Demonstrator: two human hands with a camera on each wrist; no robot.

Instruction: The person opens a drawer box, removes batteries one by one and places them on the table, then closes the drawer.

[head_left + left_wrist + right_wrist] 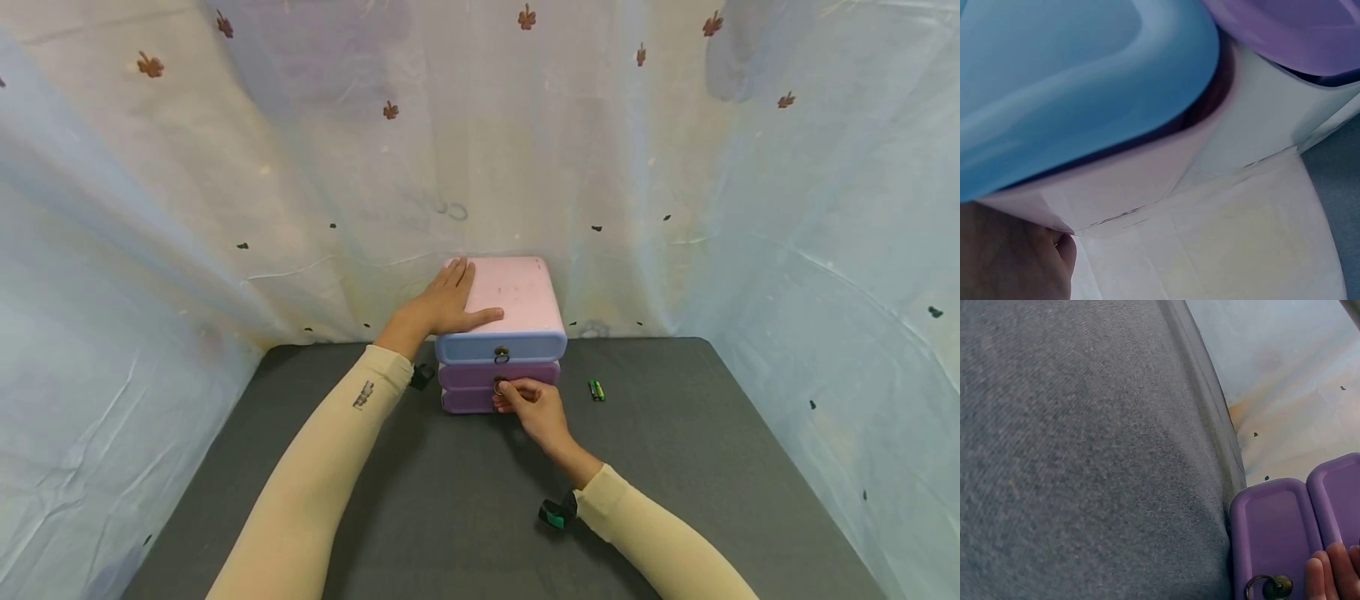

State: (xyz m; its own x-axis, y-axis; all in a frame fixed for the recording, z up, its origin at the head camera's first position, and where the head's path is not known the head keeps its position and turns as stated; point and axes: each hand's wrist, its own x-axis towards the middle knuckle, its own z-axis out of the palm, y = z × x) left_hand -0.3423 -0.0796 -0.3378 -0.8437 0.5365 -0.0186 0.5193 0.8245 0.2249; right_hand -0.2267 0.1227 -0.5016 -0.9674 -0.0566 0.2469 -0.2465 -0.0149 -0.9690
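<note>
A small drawer cabinet with a pink top (517,292) stands at the table's back edge. Its upper drawer (468,348) is blue with a ring pull (502,357); below are two purple drawers (465,377). My left hand (438,310) rests flat on the pink top, thumb spread to the right. At the middle purple drawer, my right hand (536,408) pinches the ring pull between thumb and forefinger. The right wrist view shows curled fingers (1315,578) beside the lowest drawer (1272,528), whose own ring pull (1277,586) hangs untouched. All drawers look pushed in.
Two green batteries (597,391) lie side by side on the dark grey table (465,500), right of the cabinet. A pale curtain (510,167) with brown leaf marks hangs behind the cabinet and along both sides.
</note>
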